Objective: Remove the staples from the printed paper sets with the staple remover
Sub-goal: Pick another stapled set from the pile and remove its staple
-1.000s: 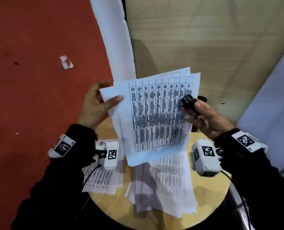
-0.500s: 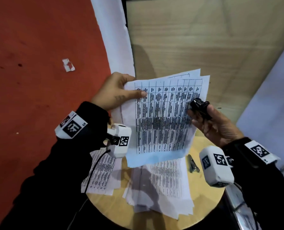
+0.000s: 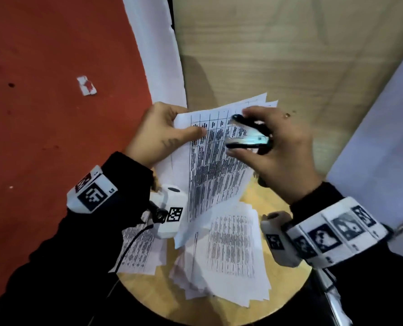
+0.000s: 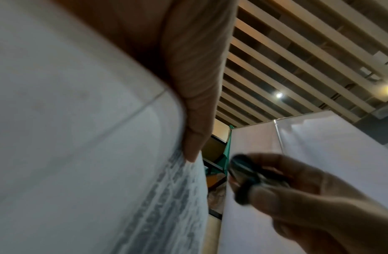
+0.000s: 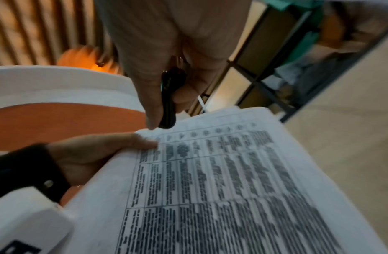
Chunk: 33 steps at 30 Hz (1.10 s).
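My left hand point(image 3: 165, 132) pinches the top left corner of a printed paper set point(image 3: 215, 165), thumb on the front, holding it tilted above the stool. The same set point(image 5: 221, 180) fills the right wrist view, with the left thumb point(image 5: 127, 142) at its corner. My right hand point(image 3: 275, 147) grips a black and chrome staple remover point(image 3: 247, 135) over the sheet's upper part, its jaws pointing left toward the held corner. The remover point(image 5: 170, 96) hangs just above the paper's top edge. From the left wrist view the staple remover point(image 4: 245, 177) shows blurred in the right hand. No staple is visible.
A round wooden stool top point(image 3: 289, 285) below carries a fanned pile of printed sheets point(image 3: 226, 257) and another sheet point(image 3: 139, 250) at its left. Red floor point(image 3: 43, 102) with a paper scrap point(image 3: 86, 85) lies left. A wooden panel point(image 3: 278, 48) and white boards stand behind.
The right hand has turned over and moved left across the sheet with the remover. The left hand shifted from the sheet's left edge to its top left corner, and the set tilted.
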Each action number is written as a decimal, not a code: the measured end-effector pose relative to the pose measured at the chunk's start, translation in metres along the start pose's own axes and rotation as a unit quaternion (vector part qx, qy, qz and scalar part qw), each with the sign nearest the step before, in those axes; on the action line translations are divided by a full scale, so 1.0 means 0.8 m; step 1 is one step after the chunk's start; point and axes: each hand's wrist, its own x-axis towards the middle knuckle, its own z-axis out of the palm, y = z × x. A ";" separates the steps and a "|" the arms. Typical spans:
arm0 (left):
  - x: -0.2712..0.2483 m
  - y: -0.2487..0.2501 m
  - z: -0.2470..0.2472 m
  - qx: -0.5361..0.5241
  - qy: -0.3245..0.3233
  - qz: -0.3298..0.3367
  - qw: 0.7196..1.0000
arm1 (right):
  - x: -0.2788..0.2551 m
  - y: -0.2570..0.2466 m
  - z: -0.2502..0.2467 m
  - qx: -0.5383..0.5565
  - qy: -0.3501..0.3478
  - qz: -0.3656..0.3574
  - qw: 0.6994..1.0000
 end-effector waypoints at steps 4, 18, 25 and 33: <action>-0.008 -0.002 0.008 -0.009 -0.024 -0.003 1.000 | 0.009 -0.017 0.012 -0.033 -0.019 -0.069 0.997; -0.022 0.014 0.011 -0.037 -0.070 -0.018 0.997 | 0.002 -0.025 0.003 -0.075 -0.078 -0.108 0.988; -0.026 0.022 0.015 -0.087 -0.076 -0.034 0.993 | 0.005 -0.027 0.005 -0.098 -0.083 -0.134 0.983; -0.026 0.022 0.016 -0.088 -0.110 -0.030 0.990 | 0.008 -0.031 -0.002 -0.123 -0.104 -0.146 0.976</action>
